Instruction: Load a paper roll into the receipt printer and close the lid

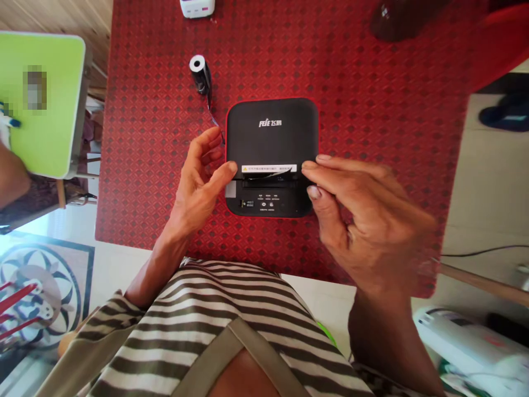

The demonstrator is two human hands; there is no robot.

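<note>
A squarish black receipt printer (270,140) with a red rim and white lettering lies on the red patterned table (152,182). Across its middle runs a slot beside a white label strip (268,169), and a thin dark strip with a slanted edge stands out there. My left hand (198,184) grips the printer's left side, thumb on top and fingers curled by the edge. On the right side, my right hand (363,215) presses its fingertips to the edge near the slot, thumb below the index finger.
A small roll (198,74) with a white end and black outside stands behind the printer, a dark strip trailing from it. Farther back are a white device (197,7) and a dark container (397,22). A green table (45,138) stands at left, with a person's arm (12,176) beside it.
</note>
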